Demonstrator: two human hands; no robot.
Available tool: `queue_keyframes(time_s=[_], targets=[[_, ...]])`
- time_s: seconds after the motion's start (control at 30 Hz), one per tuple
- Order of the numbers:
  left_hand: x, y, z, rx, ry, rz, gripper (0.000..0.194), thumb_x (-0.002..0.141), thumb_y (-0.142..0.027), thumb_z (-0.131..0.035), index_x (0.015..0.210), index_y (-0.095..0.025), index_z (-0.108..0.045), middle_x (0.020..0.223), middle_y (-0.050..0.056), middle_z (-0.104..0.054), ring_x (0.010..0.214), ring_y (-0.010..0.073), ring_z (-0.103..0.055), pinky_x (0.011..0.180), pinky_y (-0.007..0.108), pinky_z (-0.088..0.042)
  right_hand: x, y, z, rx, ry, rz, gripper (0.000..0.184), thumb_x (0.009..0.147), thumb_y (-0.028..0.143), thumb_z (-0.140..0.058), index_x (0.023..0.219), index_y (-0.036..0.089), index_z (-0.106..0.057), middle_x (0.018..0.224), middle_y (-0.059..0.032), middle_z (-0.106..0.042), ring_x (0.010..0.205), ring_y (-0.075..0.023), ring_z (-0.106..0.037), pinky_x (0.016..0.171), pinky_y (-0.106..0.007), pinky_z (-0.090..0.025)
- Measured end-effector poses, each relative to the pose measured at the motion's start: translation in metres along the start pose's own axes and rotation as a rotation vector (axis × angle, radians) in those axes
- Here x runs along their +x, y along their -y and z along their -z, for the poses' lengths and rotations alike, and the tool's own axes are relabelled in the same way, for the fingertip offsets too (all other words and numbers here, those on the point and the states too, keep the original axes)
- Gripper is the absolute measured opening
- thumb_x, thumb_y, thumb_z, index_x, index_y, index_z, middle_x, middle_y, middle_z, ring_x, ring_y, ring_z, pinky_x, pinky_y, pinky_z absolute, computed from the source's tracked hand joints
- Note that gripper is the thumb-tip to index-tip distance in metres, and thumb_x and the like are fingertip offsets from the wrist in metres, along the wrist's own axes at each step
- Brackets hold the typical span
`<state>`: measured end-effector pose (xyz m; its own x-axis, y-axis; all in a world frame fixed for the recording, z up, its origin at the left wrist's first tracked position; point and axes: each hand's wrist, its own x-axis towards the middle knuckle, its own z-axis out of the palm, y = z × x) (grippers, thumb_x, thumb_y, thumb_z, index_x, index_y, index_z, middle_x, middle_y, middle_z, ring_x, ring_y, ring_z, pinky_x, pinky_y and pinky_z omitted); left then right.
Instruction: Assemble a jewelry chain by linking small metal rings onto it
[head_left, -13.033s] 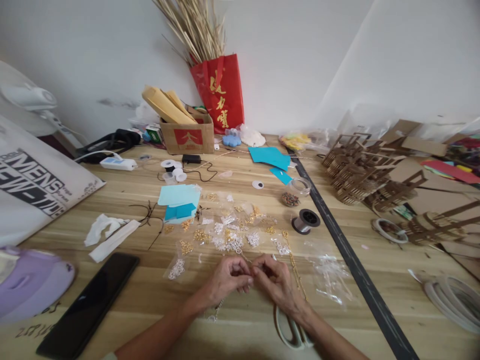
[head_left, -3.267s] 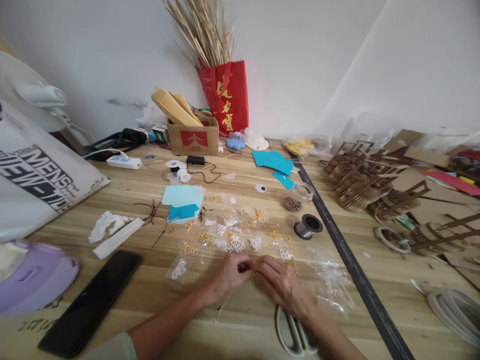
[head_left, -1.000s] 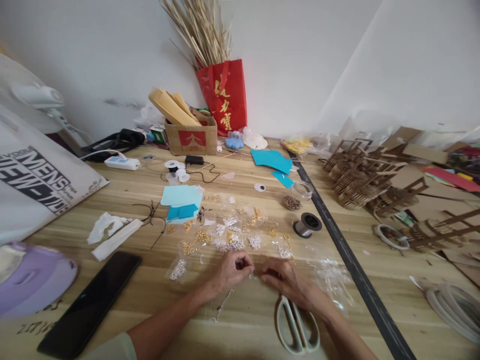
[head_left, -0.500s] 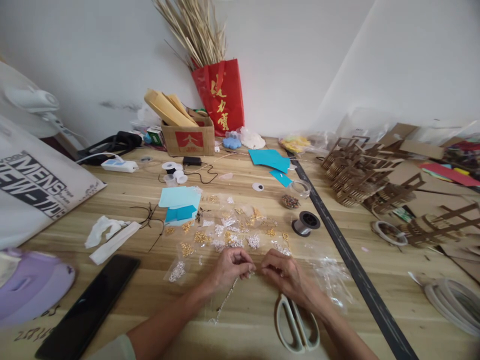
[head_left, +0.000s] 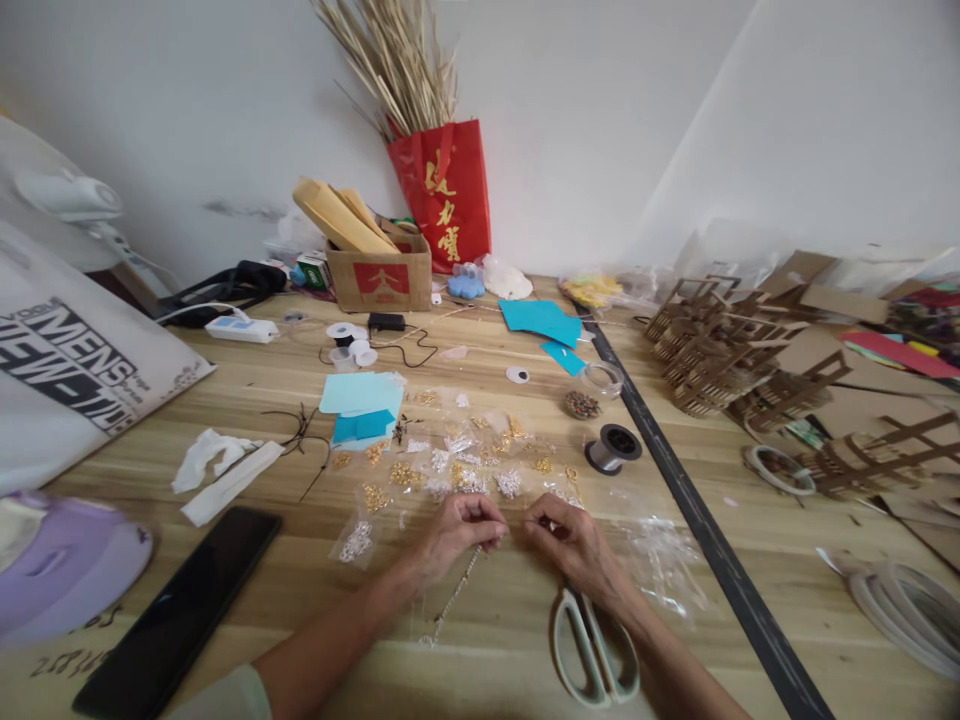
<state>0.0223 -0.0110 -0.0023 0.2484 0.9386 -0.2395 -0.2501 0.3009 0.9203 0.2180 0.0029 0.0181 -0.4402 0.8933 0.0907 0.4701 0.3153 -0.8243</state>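
1. Wooden surface: spreads beneath both hands.
2. Pale-handled scissors: lie partly under the right wrist.
3. Right hand: fingers curled inward; cannot tell whether they grip anything.
4. Left hand: fingers pinched together on the chain's upper end.
5. Silver-coloured chain: trails from them toward the person.

Craft workspace: spool, blue paper
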Motion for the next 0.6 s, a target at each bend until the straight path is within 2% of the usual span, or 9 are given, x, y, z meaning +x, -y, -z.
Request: queue_keyframes(time_s=[0.37,0.47,0.6], targets=[[-0.004,-0.001,-0.003,0.087,0.037,-0.033,0.029,0.067,-0.039,-0.075,0.068,-0.013,-0.062,0.056,0.000,-0.060,0.050,0.0098,-0.054,0.052,0.023,-0.044,-0.002,0.005,-0.002,0.067,-0.033,0.038,0.019,0.088,0.032,-0.059,0.075,0.018,-0.061,0.072,-0.0020,-0.060,0.064,-0.0153,-0.056,0.056,-0.024,-0.042],[-0.002,0.006,-0.003,0.141,0.041,-0.054,0.027,0.069,-0.038,-0.071,0.069,-0.013,-0.061,0.057,0.000,-0.059,0.049,0.0100,-0.053,0.051,0.023,-0.043,-0.003,0.007,-0.002,0.037,-0.010,0.130,0.018,0.091,0.029,-0.057,0.078,0.019,-0.062,0.075,-0.0028,-0.060,0.067,-0.0154,-0.057,0.057,-0.024,-0.043],[-0.002,0.008,-0.003,0.195,0.063,-0.082,0.021,0.069,-0.033,-0.068,0.067,-0.014,-0.059,0.056,-0.002,-0.057,0.050,0.0102,-0.051,0.051,0.023,-0.041,-0.005,0.009,-0.005,-0.013,-0.005,0.290,0.016,0.096,0.024,-0.051,0.089,0.020,-0.064,0.092,-0.0073,-0.061,0.085,-0.0181,-0.060,0.070,-0.027,-0.049]])
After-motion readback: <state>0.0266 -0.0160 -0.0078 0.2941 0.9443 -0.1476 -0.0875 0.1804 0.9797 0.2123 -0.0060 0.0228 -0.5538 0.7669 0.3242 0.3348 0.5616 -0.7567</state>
